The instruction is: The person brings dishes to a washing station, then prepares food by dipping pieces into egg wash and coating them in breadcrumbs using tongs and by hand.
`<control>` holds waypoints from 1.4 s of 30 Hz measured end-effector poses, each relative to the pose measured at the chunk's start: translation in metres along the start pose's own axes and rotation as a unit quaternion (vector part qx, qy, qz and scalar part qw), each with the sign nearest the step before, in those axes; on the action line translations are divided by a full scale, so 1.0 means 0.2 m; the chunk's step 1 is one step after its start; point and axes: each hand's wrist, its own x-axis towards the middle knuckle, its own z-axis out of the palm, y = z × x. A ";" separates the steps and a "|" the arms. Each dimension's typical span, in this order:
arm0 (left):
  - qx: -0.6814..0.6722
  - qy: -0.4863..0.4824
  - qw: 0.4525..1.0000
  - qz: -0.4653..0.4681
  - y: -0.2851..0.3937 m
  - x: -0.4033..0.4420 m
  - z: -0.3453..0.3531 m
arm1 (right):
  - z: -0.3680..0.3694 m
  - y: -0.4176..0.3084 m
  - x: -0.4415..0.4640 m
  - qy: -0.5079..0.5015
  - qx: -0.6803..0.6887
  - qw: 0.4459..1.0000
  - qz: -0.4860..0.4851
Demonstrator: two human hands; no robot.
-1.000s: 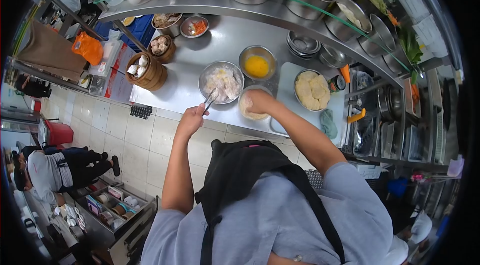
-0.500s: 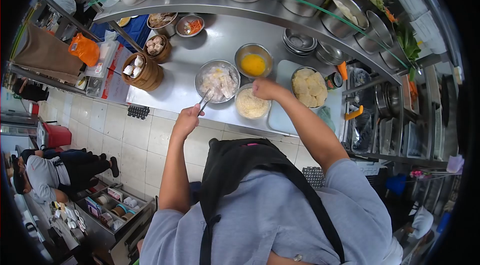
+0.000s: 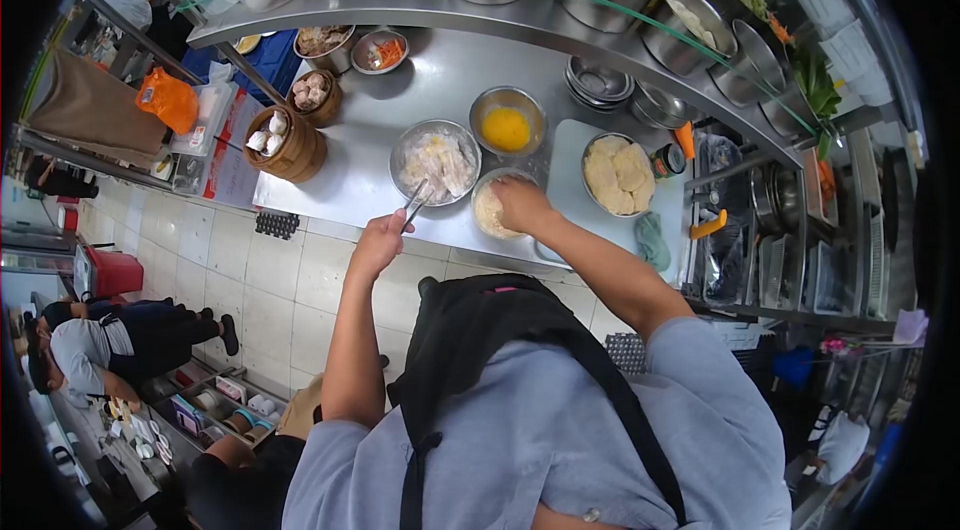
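Observation:
My left hand [image 3: 378,246] is closed on metal tongs [image 3: 413,205], whose tips reach into a steel bowl of pale, floury pieces [image 3: 438,165]. Down in a bowl of pale crumbs [image 3: 490,210] is my right hand [image 3: 520,204]; its fingers are bent into the crumbs and what they hold, if anything, is hidden. Behind that bowl stands a steel bowl of yellow beaten egg [image 3: 506,129]. To the right, a bowl of pale yellow coated pieces [image 3: 619,176] rests on a light cutting board [image 3: 571,163].
Bamboo steamers [image 3: 290,150] stand at the left of the steel table [image 3: 350,192]. A green cloth [image 3: 652,242] lies at the right. Overhead, a shelf [image 3: 400,2] carries pots and lettuce. One person [image 3: 90,350] stands at the far left, another [image 3: 240,480] at lower left.
My right hand rose from the crumb bowl to its back rim and is down in the crumbs again. The tongs shifted slightly. A person has appeared at lower left.

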 end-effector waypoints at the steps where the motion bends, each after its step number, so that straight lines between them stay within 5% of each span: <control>1: -0.005 0.000 1.000 0.002 0.00 0.00 0.00 | 0.00 0.01 0.01 -0.011 0.019 1.000 0.005; 4: -0.020 0.003 1.000 0.006 -0.02 -0.01 0.00 | -0.13 0.03 0.06 -0.133 0.067 0.988 0.048; 8: -0.025 0.008 1.000 0.000 -0.05 0.00 0.00 | -0.24 0.10 0.13 -0.120 0.079 0.988 0.063; 13: -0.026 0.001 1.000 0.006 -0.05 0.02 0.01 | -0.05 0.08 0.15 -0.217 0.103 0.970 0.024; 20: 0.005 -0.008 1.000 0.003 -0.03 0.03 0.00 | 0.00 0.02 0.07 -0.204 0.050 0.977 0.028; 22: -0.001 -0.008 1.000 -0.004 -0.03 0.01 0.00 | 0.01 -0.03 -0.04 0.019 0.015 1.000 0.001; 34: -0.019 0.006 1.000 0.002 -0.07 0.02 -0.02 | -0.27 0.02 0.16 -0.205 0.050 0.971 0.109; 39: 0.024 0.033 0.999 0.031 -0.06 0.08 -0.02 | 0.05 0.04 0.11 -0.193 0.067 0.973 0.109; 42: 0.188 0.118 0.972 0.077 0.02 0.11 -0.02 | 0.00 0.00 0.05 -0.154 0.075 0.979 0.110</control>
